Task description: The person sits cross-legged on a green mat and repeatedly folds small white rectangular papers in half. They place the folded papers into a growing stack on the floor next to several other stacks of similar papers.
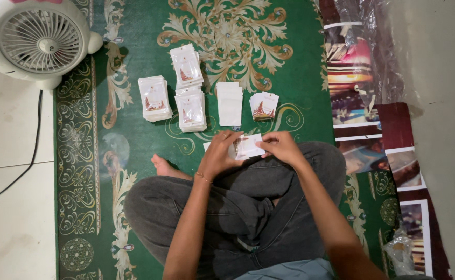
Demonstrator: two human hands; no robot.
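I sit cross-legged on a green patterned carpet (139,140). My left hand (218,154) and my right hand (282,147) hold a small white card in a clear sleeve (248,147) between them, above my knees. On the carpet in front lie stacks of sleeved white cards with a red design: one at the left (155,98), one at the far middle (186,66), one nearer (191,110). A stack of plain white sleeves (229,103) and a small pile of bare cards (264,106) lie to their right.
A white floor fan (36,39) stands at the top left on pale tiles, its black cable (30,155) trailing down. Printed sheets and a plastic-wrapped bundle (352,57) line the carpet's right edge beside a pale wall. A crumpled clear bag (401,254) lies at the lower right.
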